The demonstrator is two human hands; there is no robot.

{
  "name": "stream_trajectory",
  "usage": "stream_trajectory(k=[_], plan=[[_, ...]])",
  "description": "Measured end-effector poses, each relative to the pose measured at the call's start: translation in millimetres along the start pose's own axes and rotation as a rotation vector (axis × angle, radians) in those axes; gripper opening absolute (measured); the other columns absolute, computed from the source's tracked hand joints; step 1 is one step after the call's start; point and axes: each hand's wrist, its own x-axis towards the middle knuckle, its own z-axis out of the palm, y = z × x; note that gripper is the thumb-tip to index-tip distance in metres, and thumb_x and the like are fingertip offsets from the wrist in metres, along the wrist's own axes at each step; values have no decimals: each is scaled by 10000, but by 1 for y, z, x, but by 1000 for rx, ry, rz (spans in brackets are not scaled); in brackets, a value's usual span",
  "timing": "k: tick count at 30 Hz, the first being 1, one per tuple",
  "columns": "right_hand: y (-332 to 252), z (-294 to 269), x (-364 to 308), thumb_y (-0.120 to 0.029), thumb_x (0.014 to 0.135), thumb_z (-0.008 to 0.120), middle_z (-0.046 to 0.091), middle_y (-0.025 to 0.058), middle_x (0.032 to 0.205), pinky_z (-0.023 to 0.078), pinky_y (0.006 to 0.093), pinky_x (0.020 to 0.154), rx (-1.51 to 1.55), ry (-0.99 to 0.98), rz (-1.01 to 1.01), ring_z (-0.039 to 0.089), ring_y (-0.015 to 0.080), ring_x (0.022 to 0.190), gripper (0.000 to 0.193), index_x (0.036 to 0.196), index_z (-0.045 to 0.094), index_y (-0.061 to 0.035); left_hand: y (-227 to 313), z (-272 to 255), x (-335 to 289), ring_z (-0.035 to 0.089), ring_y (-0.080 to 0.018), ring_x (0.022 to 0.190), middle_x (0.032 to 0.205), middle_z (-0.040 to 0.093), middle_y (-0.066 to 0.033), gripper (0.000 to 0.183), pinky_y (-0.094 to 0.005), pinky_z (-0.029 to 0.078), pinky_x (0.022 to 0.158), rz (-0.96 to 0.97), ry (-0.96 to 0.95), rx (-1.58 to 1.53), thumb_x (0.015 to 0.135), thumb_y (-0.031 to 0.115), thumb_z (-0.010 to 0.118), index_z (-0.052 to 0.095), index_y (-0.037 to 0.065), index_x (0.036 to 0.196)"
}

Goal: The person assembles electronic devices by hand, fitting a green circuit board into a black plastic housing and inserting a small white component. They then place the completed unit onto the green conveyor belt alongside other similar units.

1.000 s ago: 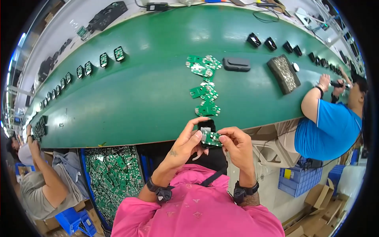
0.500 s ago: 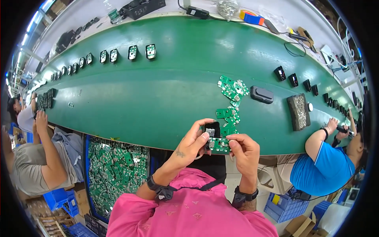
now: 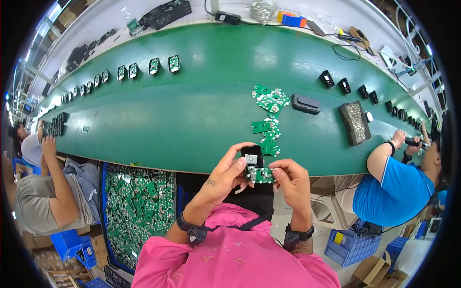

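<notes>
My left hand [image 3: 224,174] is closed around a small black casing [image 3: 253,150], thumb over its near side. A silver metal piece [image 3: 251,159] shows in the mouth of this casing. In front of it, a green circuit board [image 3: 263,176] lies level, its right end pinched between the thumb and fingers of my right hand [image 3: 292,181]. The left end of the board is close to my left fingertips; whether they touch it I cannot tell. Just beyond my hands, a strip of loose green circuit boards [image 3: 272,100] lies on the green table [image 3: 192,115].
Black casings with boards [image 3: 174,64] line the table's far left, and other black casings [image 3: 326,79] the far right. A dark oval case [image 3: 306,104] and a speckled block [image 3: 354,123] lie right of the boards. A board-filled bin [image 3: 104,211] stands at left. Co-workers sit on both sides.
The whole view has shifted slightly. The board now sits a little lower against the casing, and more of the silver piece shows. Both hands keep their holds.
</notes>
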Motion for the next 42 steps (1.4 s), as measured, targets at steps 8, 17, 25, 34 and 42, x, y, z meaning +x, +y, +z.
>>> stream_trajectory(k=[8, 17, 25, 34, 42], plan=[[9, -2, -18, -71, 976, 594, 626, 15, 805, 460, 192, 547, 116, 52, -43, 565, 48, 655, 126, 1041, 638, 27, -3, 6, -9, 663, -146, 779, 1197, 642, -171, 445, -226, 489, 572, -13, -36, -39, 1045, 284, 479, 361, 107, 1436], [-6, -1, -30, -9, 949, 571, 583, -21, 756, 382, 192, 491, 142, -269, 65, 511, 34, 566, 375, 1323, 553, 18, -3, 8, -28, 632, -143, 784, 1180, 634, -140, 599, -217, 484, 599, 86, 34, 114, 880, 71, 545, 361, 98, 1449], [-4, 23, -42, -53, 950, 608, 651, 21, 776, 474, 194, 518, 157, -310, 168, 593, 57, 589, 96, 996, 647, 22, -35, -5, -42, 581, -141, 1041, 1202, 580, -103, 632, -280, 481, 896, 136, -67, 273, 882, -7, 562, 371, 96, 1476], [-28, 31, -48, -44, 952, 573, 602, -8, 759, 372, 184, 469, 69, -208, 91, 514, 38, 552, 238, 1182, 605, 7, -44, -12, -52, 610, -140, 900, 1176, 552, -111, 640, -240, 482, 687, 190, -32, 299, 897, -30, 538, 344, 108, 1491], [-39, 25, -44, -43, 978, 555, 539, -37, 733, 352, 180, 484, -29, 82, -77, 475, 20, 561, 252, 1223, 580, 12, -25, -9, -64, 573, -85, 824, 1192, 537, -73, 611, -193, 409, 559, 202, 60, 356, 925, -17, 500, 349, 117, 1502]])
